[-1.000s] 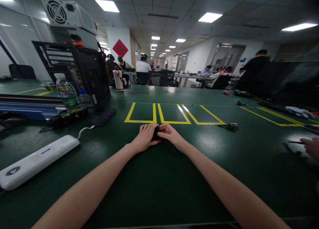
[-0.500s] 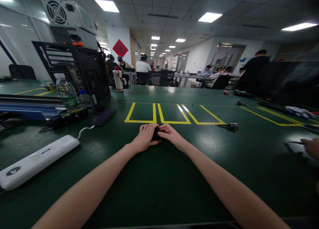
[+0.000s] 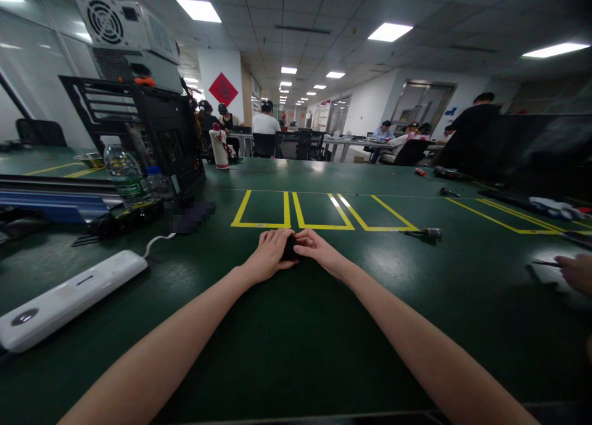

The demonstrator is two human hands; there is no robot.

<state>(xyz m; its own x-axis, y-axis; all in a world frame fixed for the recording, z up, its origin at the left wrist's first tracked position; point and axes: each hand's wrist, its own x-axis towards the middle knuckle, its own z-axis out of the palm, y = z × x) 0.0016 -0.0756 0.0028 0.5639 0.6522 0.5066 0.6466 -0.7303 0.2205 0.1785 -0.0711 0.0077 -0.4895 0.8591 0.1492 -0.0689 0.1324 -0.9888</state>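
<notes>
A small black object [image 3: 289,248] sits between my two hands on the green table [image 3: 287,351]; its kind is hidden by my fingers. My left hand [image 3: 271,252] wraps round it from the left, fingers over the top and thumb low at the front. From the right, my right hand [image 3: 319,251] pinches at it with thumb and fingertips. Just beyond my hands, yellow tape rectangles [image 3: 324,227] mark the tabletop. A dark tool with a metal end [image 3: 432,234] lies to the right of my hands.
To the left stand a white power strip [image 3: 78,295], a plastic bottle [image 3: 124,172] and a black computer case [image 3: 171,141]. A white tumbler [image 3: 219,147] is farther back. At the right edge, another person's hand [image 3: 578,274] holds a thin tool [image 3: 547,263]. People sit in the background.
My hands stay nearly still around the black object. The other person's hand at the right edge has shifted slightly to the left.
</notes>
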